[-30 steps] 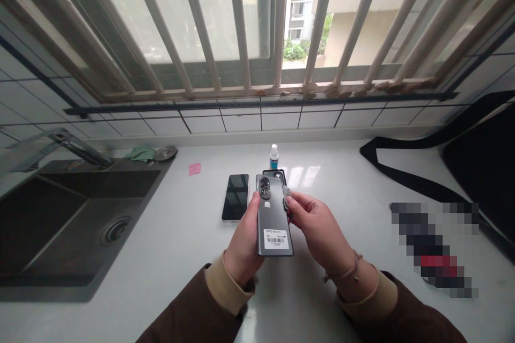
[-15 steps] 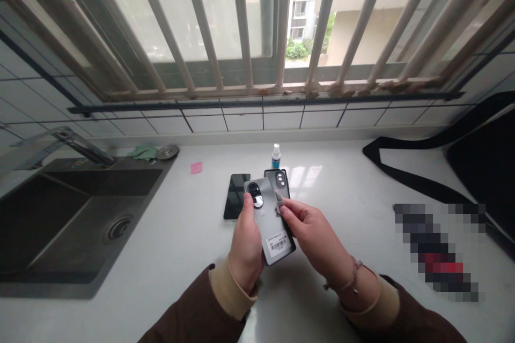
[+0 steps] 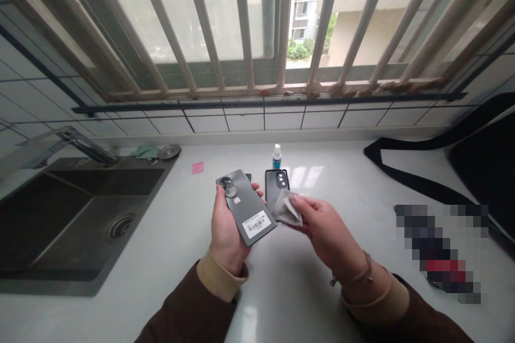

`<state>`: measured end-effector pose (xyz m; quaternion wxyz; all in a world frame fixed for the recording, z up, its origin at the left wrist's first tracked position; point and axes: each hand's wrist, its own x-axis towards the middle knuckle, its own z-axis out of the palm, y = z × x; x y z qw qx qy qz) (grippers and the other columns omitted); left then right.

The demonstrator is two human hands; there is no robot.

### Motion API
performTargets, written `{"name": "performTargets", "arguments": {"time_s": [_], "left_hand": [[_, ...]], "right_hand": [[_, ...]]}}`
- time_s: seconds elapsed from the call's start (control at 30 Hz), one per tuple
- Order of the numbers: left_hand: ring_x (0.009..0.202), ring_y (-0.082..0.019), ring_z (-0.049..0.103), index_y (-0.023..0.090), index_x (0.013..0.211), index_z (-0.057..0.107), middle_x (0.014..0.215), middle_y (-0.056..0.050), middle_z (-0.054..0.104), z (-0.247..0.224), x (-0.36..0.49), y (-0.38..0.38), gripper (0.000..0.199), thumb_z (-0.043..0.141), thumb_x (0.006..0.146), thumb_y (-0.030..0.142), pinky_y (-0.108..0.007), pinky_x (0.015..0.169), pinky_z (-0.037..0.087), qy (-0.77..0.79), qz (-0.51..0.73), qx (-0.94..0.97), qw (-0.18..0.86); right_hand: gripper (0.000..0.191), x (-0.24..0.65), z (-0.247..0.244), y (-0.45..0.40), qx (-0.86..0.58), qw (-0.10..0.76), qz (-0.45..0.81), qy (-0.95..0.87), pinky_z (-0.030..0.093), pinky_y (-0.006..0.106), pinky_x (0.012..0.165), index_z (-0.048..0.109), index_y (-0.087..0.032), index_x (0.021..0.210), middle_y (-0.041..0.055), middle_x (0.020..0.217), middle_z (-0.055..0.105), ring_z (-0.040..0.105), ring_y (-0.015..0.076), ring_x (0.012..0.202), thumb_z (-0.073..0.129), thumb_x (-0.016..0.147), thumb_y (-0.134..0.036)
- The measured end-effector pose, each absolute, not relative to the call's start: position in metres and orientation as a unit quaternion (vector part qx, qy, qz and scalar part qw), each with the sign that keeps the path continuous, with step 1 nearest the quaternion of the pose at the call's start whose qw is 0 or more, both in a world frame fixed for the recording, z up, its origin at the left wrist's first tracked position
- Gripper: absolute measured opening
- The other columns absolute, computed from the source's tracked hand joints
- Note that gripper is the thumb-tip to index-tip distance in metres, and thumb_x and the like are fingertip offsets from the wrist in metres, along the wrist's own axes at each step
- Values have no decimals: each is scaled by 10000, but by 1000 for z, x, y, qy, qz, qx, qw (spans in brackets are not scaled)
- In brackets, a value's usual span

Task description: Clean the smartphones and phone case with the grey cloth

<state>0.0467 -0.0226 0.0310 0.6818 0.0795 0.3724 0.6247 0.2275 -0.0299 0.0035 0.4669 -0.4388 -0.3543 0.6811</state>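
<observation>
My left hand (image 3: 227, 230) is closed around a grey smartphone (image 3: 246, 201), its back with the camera bump and a white barcode label turned up toward me. Pinched in my right hand (image 3: 322, 225) is a small grey cloth (image 3: 288, 210), apart from the phone and in front of a dark phone case (image 3: 271, 187). The case lies on the counter with its camera cutouts at the top. Behind the held phone, a second phone (image 3: 248, 177) is mostly hidden. A small white and blue bottle (image 3: 277, 156) stands just beyond the case.
A sink (image 3: 132, 268) with a faucet (image 3: 90, 147) is set into the white counter (image 3: 181, 257) at left. A green cloth (image 3: 145, 152) and a drain cover (image 3: 169, 152) lie on its edge. A pink note (image 3: 197, 168) and a black strap (image 3: 406, 166) are on the counter.
My left hand has moved the phone to the left and tilted it the other way. My right hand has drawn the cloth off the phone's back, and the cloth hangs more spread out.
</observation>
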Motion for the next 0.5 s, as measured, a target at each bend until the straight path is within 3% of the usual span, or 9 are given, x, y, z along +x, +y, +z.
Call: {"name": "performTargets", "arguments": {"time_s": [0.07,0.13,0.23,0.37,0.5], "left_hand": [[746,-233,753,84,1081,775,915,-153,789,29,47,-25,715,397,1040,690,-346,686,625,373,568,101,727],[764,-237,754,74,1082,779,952,-175,793,25,52,-29,729,415,1030,703,-333,689,614,373,509,122,766],[859,-255,764,89,1137,775,1011,-175,794,15,65,-37,675,487,1017,687,-343,784,610,345,436,137,820],[1056,-283,756,116,1318,713,1091,-164,791,10,78,-40,611,440,1064,600,-410,1017,567,274,454,104,841],[898,-265,767,66,1212,738,983,-175,789,19,70,-35,663,416,1057,625,-393,905,612,330,482,74,808]], "right_hand": [[481,236,4,-26,-479,556,578,-357,611,465,970,801,-169,1139,119,1109,806,741,287,1050,714,942,-599],[456,241,5,-26,-518,583,463,-422,589,493,1029,784,-212,1246,111,1202,797,728,307,1136,646,998,-570],[379,239,7,-33,-515,541,340,-571,527,527,1149,735,-291,1377,68,1351,757,696,308,1275,604,1050,-433],[402,229,6,-40,-381,468,298,-740,435,515,1264,705,-313,1411,17,1490,665,601,257,1426,552,1056,-205],[420,225,10,-45,-273,413,281,-822,430,497,1271,733,-260,1357,43,1421,713,650,236,1370,597,988,-114]]}}
